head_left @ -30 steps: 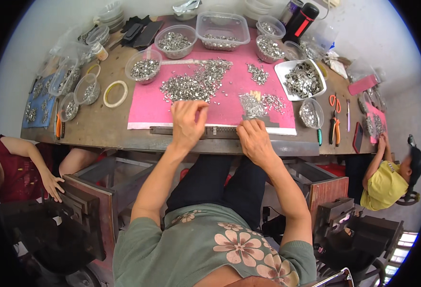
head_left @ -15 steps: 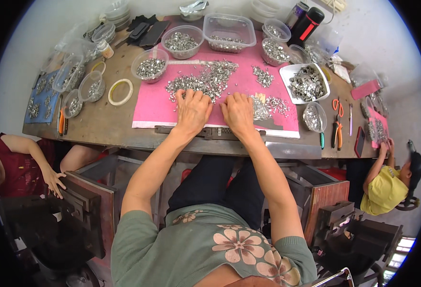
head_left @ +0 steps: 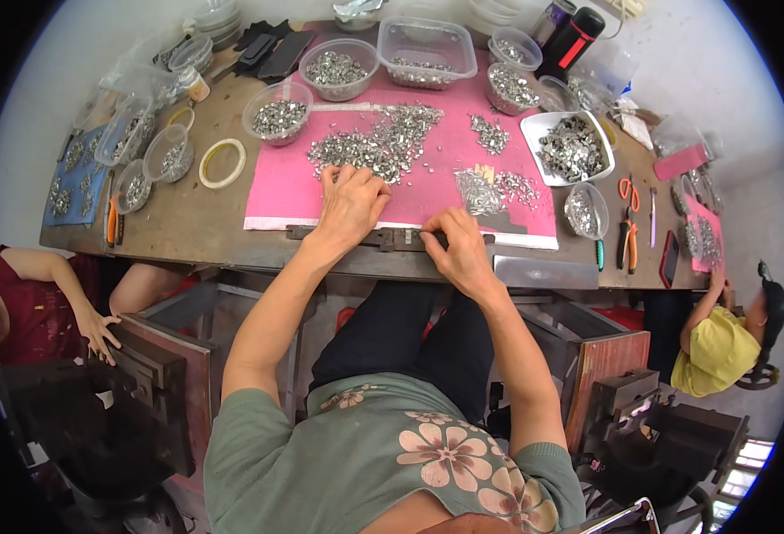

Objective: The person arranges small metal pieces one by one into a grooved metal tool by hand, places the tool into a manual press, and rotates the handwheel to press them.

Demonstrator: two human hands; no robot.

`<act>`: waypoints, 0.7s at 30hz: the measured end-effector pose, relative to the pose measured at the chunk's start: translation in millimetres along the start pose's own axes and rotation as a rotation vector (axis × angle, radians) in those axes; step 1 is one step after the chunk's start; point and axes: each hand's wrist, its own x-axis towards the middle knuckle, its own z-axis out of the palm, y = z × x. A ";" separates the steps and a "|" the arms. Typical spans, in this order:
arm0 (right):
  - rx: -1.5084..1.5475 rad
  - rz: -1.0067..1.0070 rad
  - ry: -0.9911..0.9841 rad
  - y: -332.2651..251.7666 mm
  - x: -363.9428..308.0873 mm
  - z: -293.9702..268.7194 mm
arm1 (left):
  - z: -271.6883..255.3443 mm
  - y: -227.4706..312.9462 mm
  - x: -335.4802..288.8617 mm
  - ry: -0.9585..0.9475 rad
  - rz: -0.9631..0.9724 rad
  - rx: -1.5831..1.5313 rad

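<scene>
At the near edge of a loose pile of small shiny metal pieces point(head_left: 383, 147) is my left hand point(head_left: 349, 206), fingers curled down into the pieces. Whatever lies between its fingertips is hidden. My right hand point(head_left: 465, 254) bends over a narrow dark metal bar point(head_left: 383, 238) at the table's front edge, thumb and fingers drawn together there. What it pinches, if anything, is too small to name. The pile rests on a pink mat point(head_left: 276, 191). Beyond my right hand lie thin silvery pins point(head_left: 478, 191) and a smaller heap of metal pieces point(head_left: 518, 190).
Clear tubs of metal pieces point(head_left: 339, 76) line the back. A white tray point(head_left: 534, 151) and orange-handled pliers point(head_left: 627, 245) are at the right. A tape roll point(head_left: 223, 164) lies left. Co-workers sit at both sides, one in red point(head_left: 40, 303), one in yellow point(head_left: 721, 351).
My right hand has drawn back toward me, from the mat to the dark bar at the table edge. My left hand has stayed by the pile, nearly in place.
</scene>
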 end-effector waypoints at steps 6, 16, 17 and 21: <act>-0.036 -0.070 0.033 1.3 -6.4 5.9 | 0.4 1.9 -0.8 -0.019 0.002 -0.028; -0.016 -0.044 0.077 23.9 41.2 15.4 | -8.8 6.5 -7.8 -0.043 -0.088 -0.086; -0.060 -0.039 0.100 26.0 50.3 19.2 | -9.8 8.5 -8.1 -0.030 -0.087 -0.058; -0.256 -0.012 0.092 31.8 73.0 37.1 | -7.7 11.6 -9.4 -0.007 -0.101 -0.011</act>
